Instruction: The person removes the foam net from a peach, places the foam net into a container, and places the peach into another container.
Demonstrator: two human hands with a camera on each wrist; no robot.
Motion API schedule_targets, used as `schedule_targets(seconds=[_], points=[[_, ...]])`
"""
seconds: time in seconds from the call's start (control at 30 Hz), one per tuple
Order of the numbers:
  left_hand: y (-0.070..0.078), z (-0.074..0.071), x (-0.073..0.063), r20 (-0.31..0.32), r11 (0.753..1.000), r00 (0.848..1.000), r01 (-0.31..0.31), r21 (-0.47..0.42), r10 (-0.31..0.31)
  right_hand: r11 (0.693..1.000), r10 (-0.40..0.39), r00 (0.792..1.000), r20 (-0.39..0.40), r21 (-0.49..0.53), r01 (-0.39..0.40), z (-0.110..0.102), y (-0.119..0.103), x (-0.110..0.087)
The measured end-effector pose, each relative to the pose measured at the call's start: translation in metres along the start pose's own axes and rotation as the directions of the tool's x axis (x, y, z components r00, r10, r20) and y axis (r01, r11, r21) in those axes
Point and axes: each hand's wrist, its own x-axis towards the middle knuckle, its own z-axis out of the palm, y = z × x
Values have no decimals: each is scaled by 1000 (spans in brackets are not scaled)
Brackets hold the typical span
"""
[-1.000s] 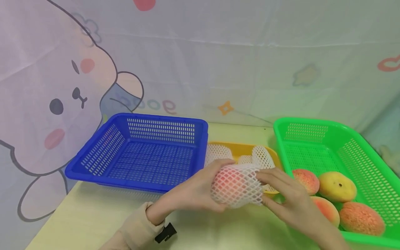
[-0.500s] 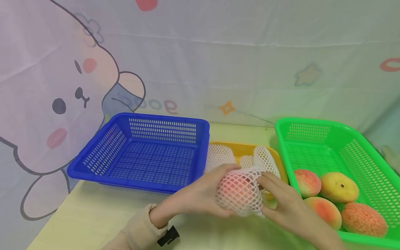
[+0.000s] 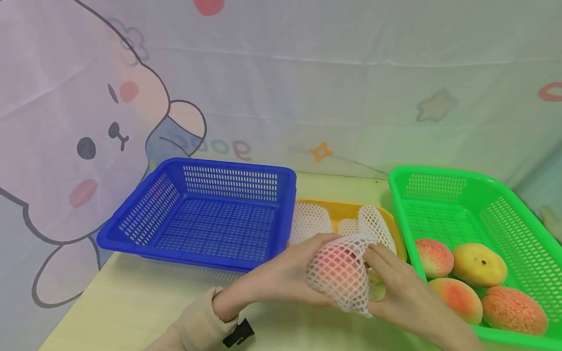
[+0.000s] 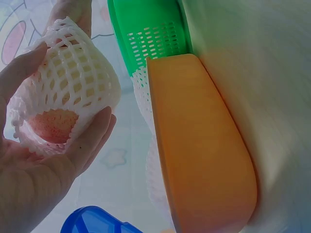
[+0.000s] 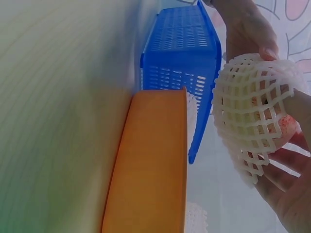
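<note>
A pinkish-red fruit (image 4: 54,125) sits inside a white foam net sleeve (image 3: 338,273), held above the table in front of the yellow tray (image 3: 340,208). My left hand (image 3: 285,273) grips the netted fruit from the left, thumb and fingers curled round it. With its thumb and fingers my right hand (image 3: 406,290) holds the sleeve's edge on the right side. In the left wrist view, bare fruit shows through the sleeve's open end. Part of the fruit also shows beside the net in the right wrist view, where the net (image 5: 248,109) spreads over it.
A blue basket (image 3: 197,261) stands at the left. The yellow tray holds more white foam nets (image 3: 375,226). At the right, a green basket (image 3: 397,195) contains several fruits, among them a yellow one (image 3: 478,264) and a rough reddish one (image 3: 514,310).
The netted fruit has tilted, its loose net edge now pointing down and to the right. My right fingers have shifted along the net's edge. My left hand keeps its hold.
</note>
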Motion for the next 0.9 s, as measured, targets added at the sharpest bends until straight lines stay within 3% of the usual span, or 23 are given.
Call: schedule_targets(seconds=[0.2, 0.53, 0.9], points=[[0, 1, 0, 3, 1000, 1000, 8, 8, -8, 998, 45, 997, 59, -47, -43, -2, -1, -1], [3, -1, -1, -7, 999, 1000, -15, 48, 16, 995, 43, 998, 40, -86, -40, 0, -2, 0], [8, -4, -4, -21, 995, 1000, -6, 95, 8, 999, 34, 996, 80, -16, -32, -11, -3, -3]])
